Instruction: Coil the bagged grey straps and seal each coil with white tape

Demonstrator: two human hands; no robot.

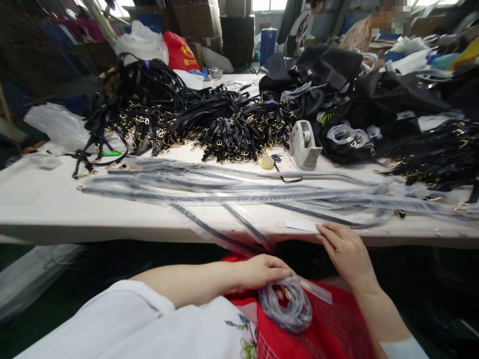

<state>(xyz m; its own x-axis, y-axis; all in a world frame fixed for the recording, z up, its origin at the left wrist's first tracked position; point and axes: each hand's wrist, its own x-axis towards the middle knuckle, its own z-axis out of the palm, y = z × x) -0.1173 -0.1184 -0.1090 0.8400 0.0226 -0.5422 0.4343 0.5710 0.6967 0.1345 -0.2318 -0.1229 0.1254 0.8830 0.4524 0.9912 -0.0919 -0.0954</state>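
Coil of plastic-wrapped strap (287,319) sits over red cloth (333,319), just off the near edge of the surface (41,207), grasped by our left hand (264,271). Our right hand (343,249) is at that edge, fingertips touching a white strip (299,226); we cannot tell whether they pinch it. Beyond, wrapped straps (239,198) lie along the surface.

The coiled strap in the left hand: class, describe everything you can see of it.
The coiled strap is wound in several turns into a rounded ring, greyish under what looks like wrinkled clear plastic. Gold-coloured metal shows inside the ring. The left hand holds its top edge, over the red cloth. A translucent strip juts rightward.
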